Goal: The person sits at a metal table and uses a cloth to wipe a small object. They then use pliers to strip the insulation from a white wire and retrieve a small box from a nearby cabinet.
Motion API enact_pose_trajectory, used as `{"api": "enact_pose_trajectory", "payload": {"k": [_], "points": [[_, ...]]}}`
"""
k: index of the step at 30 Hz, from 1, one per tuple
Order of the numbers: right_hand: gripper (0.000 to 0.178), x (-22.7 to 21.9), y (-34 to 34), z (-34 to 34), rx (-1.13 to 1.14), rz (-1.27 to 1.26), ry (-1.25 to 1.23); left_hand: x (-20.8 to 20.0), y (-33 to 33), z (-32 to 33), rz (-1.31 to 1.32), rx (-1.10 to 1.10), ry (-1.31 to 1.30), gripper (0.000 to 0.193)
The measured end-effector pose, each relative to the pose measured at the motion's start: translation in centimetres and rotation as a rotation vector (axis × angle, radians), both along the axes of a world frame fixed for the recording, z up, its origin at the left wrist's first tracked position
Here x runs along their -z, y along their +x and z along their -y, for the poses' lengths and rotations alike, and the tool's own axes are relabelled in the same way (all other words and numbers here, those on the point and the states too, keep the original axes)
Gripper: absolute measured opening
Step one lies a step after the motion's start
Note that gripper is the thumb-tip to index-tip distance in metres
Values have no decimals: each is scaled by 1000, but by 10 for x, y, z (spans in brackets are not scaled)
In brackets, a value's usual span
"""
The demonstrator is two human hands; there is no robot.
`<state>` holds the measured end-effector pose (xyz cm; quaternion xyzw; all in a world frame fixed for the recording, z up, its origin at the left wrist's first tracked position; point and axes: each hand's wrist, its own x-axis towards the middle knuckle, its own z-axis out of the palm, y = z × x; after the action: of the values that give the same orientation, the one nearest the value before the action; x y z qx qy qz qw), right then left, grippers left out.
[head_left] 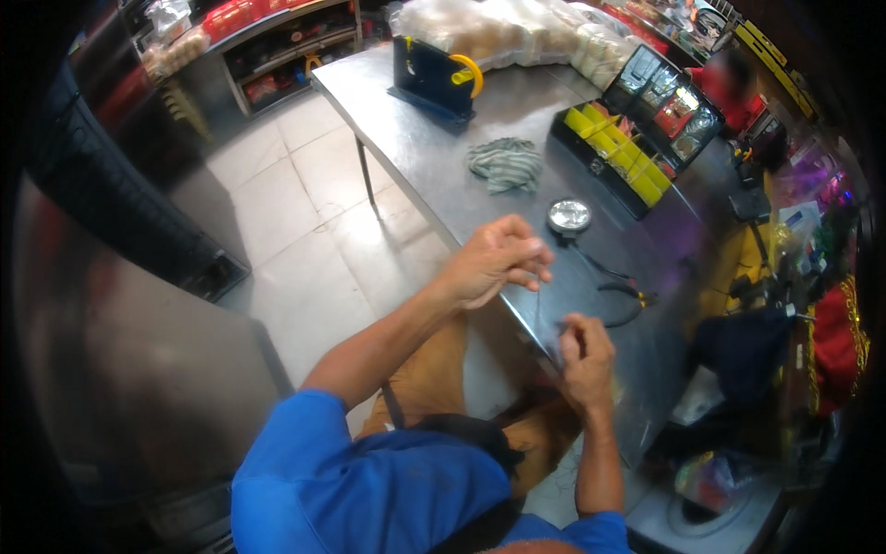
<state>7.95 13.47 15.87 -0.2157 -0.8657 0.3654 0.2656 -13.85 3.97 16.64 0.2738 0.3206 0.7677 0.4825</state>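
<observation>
My left hand (506, 260) is raised over the near edge of the metal table (651, 342), thumb and fingers pinched together. Lower and to its right, my right hand (587, 358) is closed, its fingers curled by the table's edge. What either pinch holds is too fine to make out; a faint thin strand seems to run between them. Just beyond the hands lies a round lamp (568, 216) with a silver face and a dark cable (598, 264). Pliers (631, 292) with dark handles rest to the right of it.
A crumpled striped cloth (506, 164) lies farther back. Behind it stand an open toolbox (591, 166) with yellow compartments and a dark stand (429, 83) with a yellow ring. Plastic-wrapped packs (517, 32) line the far edge. Another person (731, 88) is at the back right.
</observation>
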Motion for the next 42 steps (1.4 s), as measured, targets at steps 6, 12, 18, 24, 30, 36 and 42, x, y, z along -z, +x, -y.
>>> {"api": "enact_pose_trajectory", "payload": {"k": [6, 12, 18, 24, 30, 36, 42], "points": [[32, 16, 8, -67, 155, 155, 479, -28, 37, -90, -554, -76, 20, 13], [17, 17, 26, -123, 287, 244, 400, -3, 66, -169, -1021, -450, 211, 10], [35, -3, 15, -160, 612, 574, 191, 49, 61, -221, -1133, -476, 213, 12], [28, 15, 15, -171, 432, 309, 374, 49, 44, -223, -1075, -504, 107, 14], [20, 14, 6, -165, 526, 254, 277, 33, 31, -216, -1091, -549, 93, 11], [22, 20, 19, -174, 526, -186, -264, -4, 52, -194, -936, -283, -154, 13], [18, 10, 10, -159, -60, -835, -870, 18, 50, -200, -861, -296, -46, 18]]}}
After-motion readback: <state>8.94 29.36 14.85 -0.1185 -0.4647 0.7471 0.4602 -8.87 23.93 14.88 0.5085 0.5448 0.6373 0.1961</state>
